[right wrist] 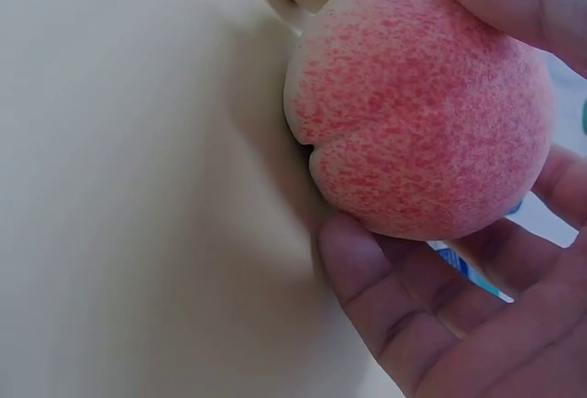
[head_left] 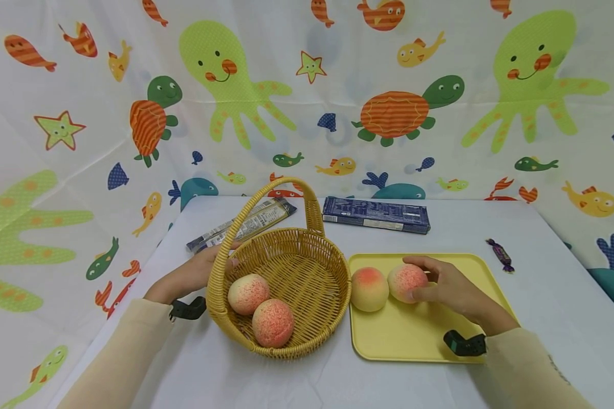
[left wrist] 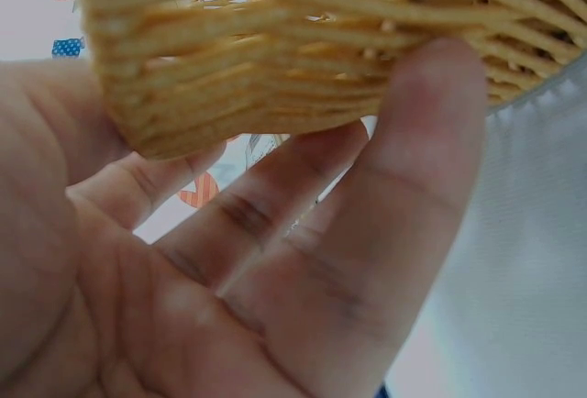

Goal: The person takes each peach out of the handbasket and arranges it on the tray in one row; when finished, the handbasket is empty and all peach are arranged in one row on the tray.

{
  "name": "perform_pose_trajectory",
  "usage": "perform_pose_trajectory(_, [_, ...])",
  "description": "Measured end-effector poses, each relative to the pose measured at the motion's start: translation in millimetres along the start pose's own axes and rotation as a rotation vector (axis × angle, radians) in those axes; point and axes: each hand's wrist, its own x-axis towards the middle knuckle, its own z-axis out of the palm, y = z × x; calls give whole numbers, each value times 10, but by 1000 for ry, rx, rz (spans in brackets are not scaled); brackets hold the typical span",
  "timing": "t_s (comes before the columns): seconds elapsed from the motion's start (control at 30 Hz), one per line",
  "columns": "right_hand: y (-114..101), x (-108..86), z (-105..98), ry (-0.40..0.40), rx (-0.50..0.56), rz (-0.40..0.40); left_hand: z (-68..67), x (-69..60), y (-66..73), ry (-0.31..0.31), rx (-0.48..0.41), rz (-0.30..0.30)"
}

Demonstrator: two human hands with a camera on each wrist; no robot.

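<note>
The speckled peach [head_left: 404,283] is within the right hand's [head_left: 452,288] grip, over the yellow tray [head_left: 399,335]; whether its underside bears on the tray cannot be told. Thumb and fingers pinch it from opposite sides. A red-topped peach [head_left: 369,289] sits immediately left of the grip, touching or nearly so. For a sound lift, in this assessment, pressure should be light and even and the draw straight up, so the neighbour does not roll. The right forearm slants in from the near right of the grip, fingers pointing left. Farther left of the grip, the wicker basket [head_left: 297,278] holds 2 peaches [head_left: 273,324]; the left hand [head_left: 199,274] pinches its left side, fingers on either face of the wicker, which should steady it. Beyond the grip lie a blue box [head_left: 376,215] and, farther left, flat packets [head_left: 248,224]; to its right, 1 wrapped candy [head_left: 500,255].
</note>
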Motion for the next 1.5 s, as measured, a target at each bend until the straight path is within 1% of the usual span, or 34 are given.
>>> perform_pose_trajectory(0.23, [-6,-6,-12,-20,-13,-11,3,5,8,8,9,7])
perform_pose_trajectory(0.4, [-16,-6,-7,-6,-16,9,7,8,2,12,13,3])
perform_pose_trajectory(0.67, [2,2,20,15,11,3,3,3,-8,8,11,7])
perform_pose_trajectory(0.9, [11,14,33,32,5,15,7,2,-7,8,15,9])
perform_pose_trajectory(1.17, [11,10,38,25,3,26,9,-1,-11,7,14,9])
perform_pose_trajectory(1.37, [0,-2,32,15,-14,38,5,5,-16,3,6,-6])
perform_pose_trajectory(1.5, [-7,-16,30,9,-24,31,5,6,-13,-2,1,-17])
